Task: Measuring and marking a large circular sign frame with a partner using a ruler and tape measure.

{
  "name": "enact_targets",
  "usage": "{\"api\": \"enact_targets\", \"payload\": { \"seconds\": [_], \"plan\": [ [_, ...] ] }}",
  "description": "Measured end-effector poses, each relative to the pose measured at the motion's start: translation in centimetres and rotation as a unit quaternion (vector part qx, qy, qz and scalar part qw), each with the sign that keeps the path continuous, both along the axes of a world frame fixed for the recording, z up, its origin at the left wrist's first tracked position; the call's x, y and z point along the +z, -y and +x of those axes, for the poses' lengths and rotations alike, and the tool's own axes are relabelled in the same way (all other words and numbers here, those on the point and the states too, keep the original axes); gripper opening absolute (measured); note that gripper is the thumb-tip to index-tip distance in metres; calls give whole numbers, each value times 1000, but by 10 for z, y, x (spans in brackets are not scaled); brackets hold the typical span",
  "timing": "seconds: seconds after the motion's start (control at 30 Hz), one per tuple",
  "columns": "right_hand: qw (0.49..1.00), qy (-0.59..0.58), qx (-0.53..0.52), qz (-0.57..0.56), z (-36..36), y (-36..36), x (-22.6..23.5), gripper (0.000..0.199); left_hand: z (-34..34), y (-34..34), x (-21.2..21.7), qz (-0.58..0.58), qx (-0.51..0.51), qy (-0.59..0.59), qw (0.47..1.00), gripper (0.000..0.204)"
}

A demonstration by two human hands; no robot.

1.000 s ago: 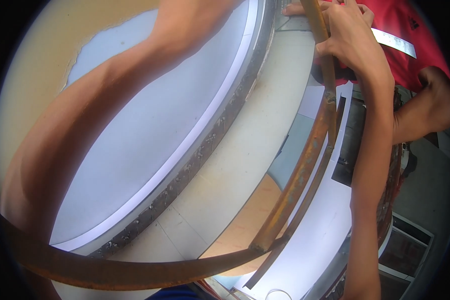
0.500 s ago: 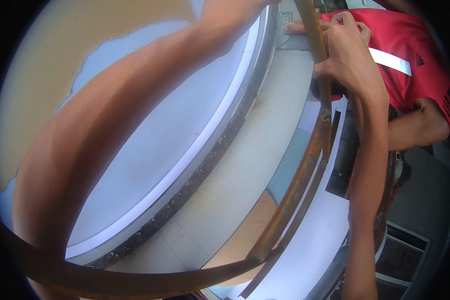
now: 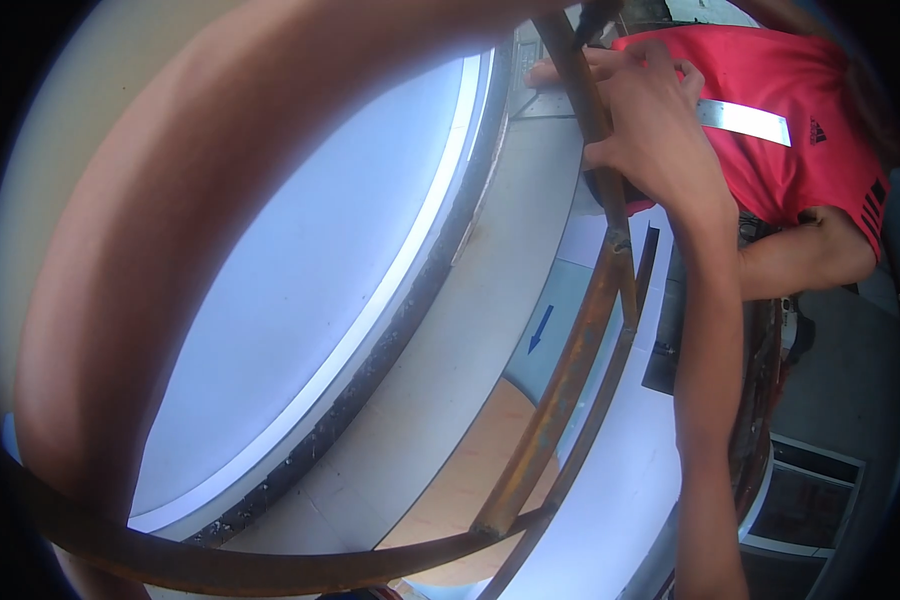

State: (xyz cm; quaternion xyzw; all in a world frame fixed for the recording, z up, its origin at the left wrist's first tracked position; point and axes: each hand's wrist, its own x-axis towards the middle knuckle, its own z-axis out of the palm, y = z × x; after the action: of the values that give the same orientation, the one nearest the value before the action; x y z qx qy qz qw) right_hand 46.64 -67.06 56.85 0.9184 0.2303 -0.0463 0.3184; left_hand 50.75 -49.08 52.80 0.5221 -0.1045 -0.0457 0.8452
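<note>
My left forearm (image 3: 120, 270) crosses the left side and runs out past the top edge, so the left hand is out of sight. My right hand (image 3: 660, 125) grips a rusty metal bar (image 3: 588, 95) of a welded frame at the upper right. Its index finger reaches behind the bar and its thumb presses on the bar's left side. From behind the hand sticks out a shiny flat metal strip (image 3: 745, 122); whether my fingers hold it, I cannot tell. A dark blurred thing (image 3: 598, 20) hangs by the bar's top end. Lower rusty bars (image 3: 555, 400) join a curved bar (image 3: 270, 568) near me.
A person in a red shirt (image 3: 770, 60) bends over close beyond my right hand. A pale glass-like panel (image 3: 300, 270) with a dark edge lies behind my left arm. White and wood-coloured sheets (image 3: 470, 470) lie beneath the frame. A window-like frame (image 3: 800, 500) stands lower right.
My left arm has risen nearer and its hand has left the view at the top. My right hand, bar and strip appear shifted left. The dark blurred thing has come into view.
</note>
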Motion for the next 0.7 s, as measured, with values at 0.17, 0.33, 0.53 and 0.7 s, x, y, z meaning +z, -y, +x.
{"api": "enact_targets", "payload": {
  "seconds": [0.17,0.33,0.53,0.7],
  "plan": [
    [998,6,17,-55,8,6,6,56,25,-24,-24,34,-223,148,963,33],
    [993,-64,-89,43,3,-28,17,59,-12,-28,-59,79,-258,194,943,23],
    [999,-50,15,-2,9,-6,17,52,-54,16,-119,16,-131,60,989,23],
    [989,-73,-131,-12,7,-35,20,48,-67,46,-117,-121,-84,-68,987,33]
  ]
}}
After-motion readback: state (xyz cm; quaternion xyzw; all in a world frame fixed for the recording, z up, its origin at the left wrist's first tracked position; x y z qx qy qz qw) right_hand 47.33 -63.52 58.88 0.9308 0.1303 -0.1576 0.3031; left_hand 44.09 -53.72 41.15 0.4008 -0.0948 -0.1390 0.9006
